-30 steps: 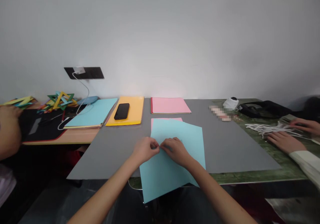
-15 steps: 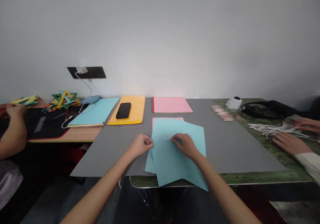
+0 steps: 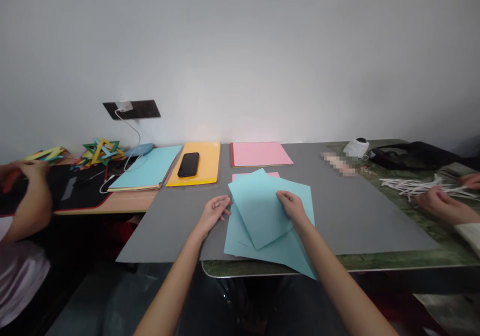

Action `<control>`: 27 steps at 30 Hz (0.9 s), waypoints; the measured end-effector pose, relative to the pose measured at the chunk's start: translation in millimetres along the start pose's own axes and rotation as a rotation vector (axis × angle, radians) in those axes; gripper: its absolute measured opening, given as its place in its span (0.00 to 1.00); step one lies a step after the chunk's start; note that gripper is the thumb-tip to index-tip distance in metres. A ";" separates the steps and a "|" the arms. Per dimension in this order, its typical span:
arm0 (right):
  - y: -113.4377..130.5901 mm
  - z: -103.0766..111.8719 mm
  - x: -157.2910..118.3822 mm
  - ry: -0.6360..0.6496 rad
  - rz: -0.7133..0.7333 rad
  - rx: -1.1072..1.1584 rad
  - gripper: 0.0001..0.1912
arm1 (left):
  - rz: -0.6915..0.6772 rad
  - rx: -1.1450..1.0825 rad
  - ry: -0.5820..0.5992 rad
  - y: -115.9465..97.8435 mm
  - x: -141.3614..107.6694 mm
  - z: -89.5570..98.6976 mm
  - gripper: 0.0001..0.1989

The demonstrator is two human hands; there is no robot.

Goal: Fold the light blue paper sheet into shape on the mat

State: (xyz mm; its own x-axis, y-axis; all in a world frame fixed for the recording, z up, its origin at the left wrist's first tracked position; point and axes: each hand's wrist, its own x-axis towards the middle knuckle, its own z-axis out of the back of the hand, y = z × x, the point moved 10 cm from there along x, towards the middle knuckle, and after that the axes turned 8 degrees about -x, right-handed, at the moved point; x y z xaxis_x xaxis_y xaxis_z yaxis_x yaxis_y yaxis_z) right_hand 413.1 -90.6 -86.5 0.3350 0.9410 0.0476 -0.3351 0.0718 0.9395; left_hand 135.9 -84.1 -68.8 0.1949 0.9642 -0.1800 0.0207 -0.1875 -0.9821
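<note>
A light blue sheet of paper (image 3: 257, 208) lies tilted over other blue sheets (image 3: 240, 248), with its upper right side pinched in my right hand (image 3: 293, 208). The right thumb is mostly hidden. My left hand (image 3: 214, 213) hovers by the left edge of the paper, palm inward, its fingers loosely curled and apart with nothing in them. A strip of a pink sheet (image 3: 273, 174) shows behind the blue ones.
Further back lie a pink paper stack (image 3: 260, 154) and a yellow pack (image 3: 208, 163) bearing a black phone (image 3: 188, 164). A blue paper stack (image 3: 146, 168) stands left. Co-workers sit at both sides; the right one's hands (image 3: 446, 206) are at white cords (image 3: 407, 187).
The top blue sheet has turned and shifted away from me, its near corner now above the lower sheets. My right hand moved right to its edge; my left hand's fingers have loosened.
</note>
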 end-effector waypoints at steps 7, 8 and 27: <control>6.1 -27.1 -20.1 -0.005 0.013 -0.037 0.14 | -0.063 0.028 -0.033 7.2 1.1 -2.7 0.19; 15.9 -26.1 -26.1 -0.045 0.062 -0.085 0.16 | -0.078 0.035 -0.037 7.2 0.7 -3.0 0.18; 112.8 -79.2 -80.6 0.119 0.330 -0.332 0.31 | -0.180 0.029 -0.082 -0.7 -13.2 8.2 0.18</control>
State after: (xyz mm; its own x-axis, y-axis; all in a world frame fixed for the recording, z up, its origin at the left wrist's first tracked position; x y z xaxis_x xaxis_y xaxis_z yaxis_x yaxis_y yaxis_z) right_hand 278.6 -132.1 -11.3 0.0668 0.9612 0.2678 -0.6762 -0.1537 0.7205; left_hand 125.2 -95.1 -66.2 0.1097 0.9940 -0.0046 0.0196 -0.0068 -0.9998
